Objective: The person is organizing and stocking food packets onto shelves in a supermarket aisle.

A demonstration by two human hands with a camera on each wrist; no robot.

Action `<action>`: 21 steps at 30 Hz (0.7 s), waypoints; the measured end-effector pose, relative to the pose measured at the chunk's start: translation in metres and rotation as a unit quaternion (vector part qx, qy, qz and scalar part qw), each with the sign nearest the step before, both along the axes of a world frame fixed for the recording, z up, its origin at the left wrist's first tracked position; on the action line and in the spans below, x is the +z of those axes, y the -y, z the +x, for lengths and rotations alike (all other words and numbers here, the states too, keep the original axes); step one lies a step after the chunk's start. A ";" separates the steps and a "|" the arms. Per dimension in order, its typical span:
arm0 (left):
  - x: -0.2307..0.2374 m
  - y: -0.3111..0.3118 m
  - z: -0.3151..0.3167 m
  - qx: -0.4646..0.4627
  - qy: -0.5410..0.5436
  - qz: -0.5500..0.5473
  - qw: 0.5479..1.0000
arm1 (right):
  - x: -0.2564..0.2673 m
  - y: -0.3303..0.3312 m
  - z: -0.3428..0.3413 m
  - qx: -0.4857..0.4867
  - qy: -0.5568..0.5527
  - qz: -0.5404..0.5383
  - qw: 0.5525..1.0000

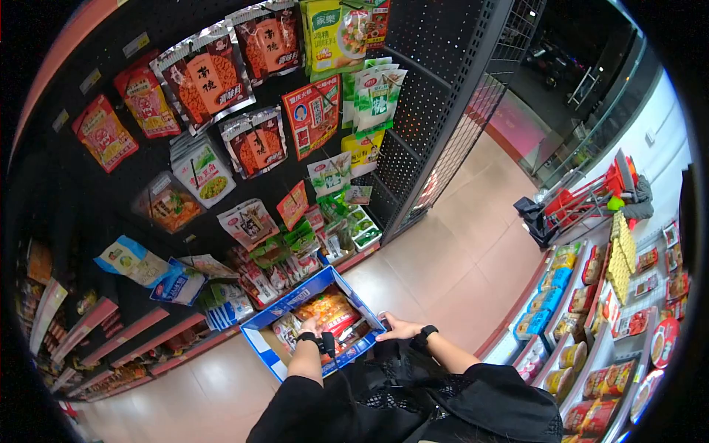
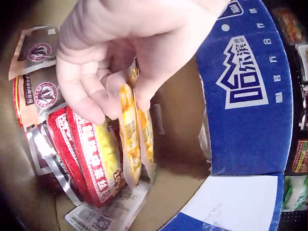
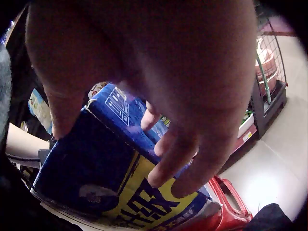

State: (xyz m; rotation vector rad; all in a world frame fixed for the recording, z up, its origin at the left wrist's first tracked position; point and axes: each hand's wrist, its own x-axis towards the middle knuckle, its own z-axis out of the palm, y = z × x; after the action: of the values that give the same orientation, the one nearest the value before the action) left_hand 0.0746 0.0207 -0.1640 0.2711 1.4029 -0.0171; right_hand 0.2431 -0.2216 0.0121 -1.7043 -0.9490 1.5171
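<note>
In the lower middle of the head view, the left hand [image 1: 311, 325] pinched two thin orange-printed packets [image 2: 129, 139] inside the blue cardboard box [image 2: 248, 134], while the right hand [image 1: 401, 327] gripped its right corner.

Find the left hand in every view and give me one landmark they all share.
Head: the left hand is low, slightly left of centre, over the blue box.
Left wrist: the left hand fills the upper middle.
Right wrist: the left hand is not visible.
Shared landmark: the blue box, in all three.
</note>
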 end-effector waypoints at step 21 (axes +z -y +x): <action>0.279 0.015 -0.107 -0.256 0.293 0.328 0.861 | 0.023 -0.115 -0.037 -0.157 0.094 0.086 0.979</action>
State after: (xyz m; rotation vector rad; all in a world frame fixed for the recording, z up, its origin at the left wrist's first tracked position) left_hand -0.0326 0.0058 0.1151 1.1209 0.6521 0.1014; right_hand 0.2060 -0.1063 0.0349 -1.7944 -0.8310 1.0556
